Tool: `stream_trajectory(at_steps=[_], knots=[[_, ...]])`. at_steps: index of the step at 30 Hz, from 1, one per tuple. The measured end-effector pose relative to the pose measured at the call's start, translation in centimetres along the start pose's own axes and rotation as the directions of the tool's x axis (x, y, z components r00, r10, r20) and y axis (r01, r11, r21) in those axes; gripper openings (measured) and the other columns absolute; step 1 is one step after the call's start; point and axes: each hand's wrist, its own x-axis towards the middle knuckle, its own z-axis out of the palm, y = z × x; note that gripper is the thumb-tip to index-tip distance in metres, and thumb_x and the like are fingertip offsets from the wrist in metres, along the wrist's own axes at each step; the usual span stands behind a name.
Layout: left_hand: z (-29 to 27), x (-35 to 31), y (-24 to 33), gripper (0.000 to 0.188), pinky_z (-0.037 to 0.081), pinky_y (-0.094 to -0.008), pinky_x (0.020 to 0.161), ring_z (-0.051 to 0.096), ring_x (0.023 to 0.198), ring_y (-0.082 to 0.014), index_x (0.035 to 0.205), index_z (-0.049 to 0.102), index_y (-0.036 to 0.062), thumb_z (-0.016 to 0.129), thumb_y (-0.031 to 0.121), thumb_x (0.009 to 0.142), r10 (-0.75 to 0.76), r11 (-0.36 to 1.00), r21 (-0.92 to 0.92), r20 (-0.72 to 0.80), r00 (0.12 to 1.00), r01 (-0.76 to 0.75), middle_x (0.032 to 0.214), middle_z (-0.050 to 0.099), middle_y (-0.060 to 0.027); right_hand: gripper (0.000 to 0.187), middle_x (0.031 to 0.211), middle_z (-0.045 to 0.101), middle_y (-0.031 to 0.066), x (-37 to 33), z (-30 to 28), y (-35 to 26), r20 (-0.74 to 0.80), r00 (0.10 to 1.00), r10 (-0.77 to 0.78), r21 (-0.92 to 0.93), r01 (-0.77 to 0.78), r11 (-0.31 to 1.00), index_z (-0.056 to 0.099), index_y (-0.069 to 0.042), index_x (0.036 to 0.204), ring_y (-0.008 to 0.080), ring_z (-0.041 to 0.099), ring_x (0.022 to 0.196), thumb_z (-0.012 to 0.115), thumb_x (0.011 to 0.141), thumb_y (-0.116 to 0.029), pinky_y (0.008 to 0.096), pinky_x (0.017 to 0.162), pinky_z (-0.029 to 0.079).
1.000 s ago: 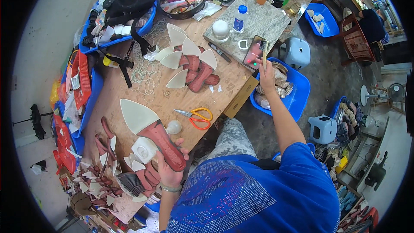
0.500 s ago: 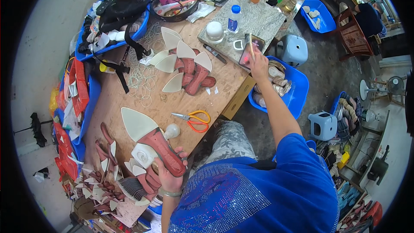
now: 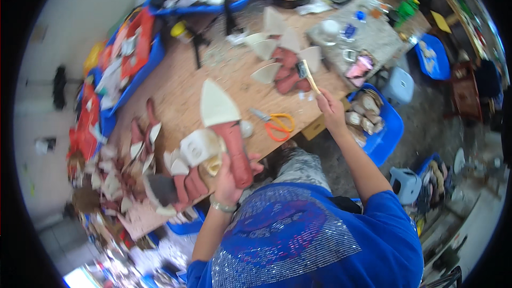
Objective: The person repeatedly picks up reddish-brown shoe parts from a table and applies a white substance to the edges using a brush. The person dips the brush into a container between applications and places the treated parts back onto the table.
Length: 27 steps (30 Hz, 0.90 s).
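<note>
My left hand [image 3: 229, 177] grips a shoe upper [image 3: 233, 144] of reddish-brown leather with a cream pointed toe piece, tilted over the table's near edge. My right hand [image 3: 332, 111] is closed round the pale handle of a small brush [image 3: 309, 76], its dark head up by a pile of similar uppers [image 3: 288, 69]. Next to my left hand stands a white plastic container [image 3: 197, 146] with a yellowish, crusted opening. Orange-handled scissors [image 3: 277, 125] lie to the right of the held upper. Motion blurs the picture somewhat.
More uppers [image 3: 186, 184] lie at the near left of the wooden table [image 3: 176, 88]. A stone slab [image 3: 368, 32] at the far right bears a phone [image 3: 360, 70] and a bottle [image 3: 349, 31]. Blue tubs [image 3: 393, 138] and a grey-blue stool [image 3: 404, 185] stand on the floor.
My right hand has drawn back from the phone toward me, bringing the brush over the table. The view has turned and shifted. My left hand still holds the upper.
</note>
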Motion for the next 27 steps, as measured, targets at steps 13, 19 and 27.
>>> stream_trajectory(at_steps=[13, 19, 27], knots=[[-8.4, -10.8, 1.5, 0.059, 0.053, -0.0336, 0.075, 0.062, 0.091, -0.0211, 0.144, 0.040, 0.0090, 0.026, 0.053, 0.107, 0.185, 0.938, -0.302, 0.024, 0.983, -0.169, 0.116, 0.061, -0.0149, 0.023, 0.068, 0.057, 0.0056, -7.9, 18.6, -14.7, 0.480, 0.632, -0.608, -0.045, 0.710, 0.703, 0.074, -0.009, 0.106, 0.0192, 0.056, 0.055, 0.076, 0.084, -0.010, 0.0326, 0.050, 0.043], [-14.6, -17.5, 0.8, 0.059, 0.053, -0.0337, 0.073, 0.062, 0.089, -0.0204, 0.137, 0.047, 0.0070, 0.031, 0.054, 0.106, 0.218, 0.872, -0.444, -0.027, 0.976, -0.208, 0.116, 0.062, -0.0145, 0.018, 0.065, 0.052, 0.0047, -14.7, 27.2, -16.4, 0.633, 0.387, -0.671, -0.014, 0.872, 0.490, 0.075, -0.013, 0.101, 0.0230, 0.056, 0.055, 0.077, 0.083, -0.014, 0.0367, 0.049, 0.044], [-24.2, -27.9, 0.2, 0.058, 0.050, -0.0367, 0.074, 0.059, 0.088, -0.0229, 0.142, 0.044, 0.0078, 0.031, 0.053, 0.107, 0.332, 0.744, -0.594, -0.071, 0.941, -0.307, 0.116, 0.060, -0.0149, 0.015, 0.071, 0.060, 0.0069, -18.7, 33.3, -16.9, 0.522, 0.641, -0.563, -0.239, 0.743, 0.624, 0.077, -0.010, 0.100, 0.0209, 0.061, 0.061, 0.076, 0.084, -0.012, 0.0326, 0.054, 0.047]])
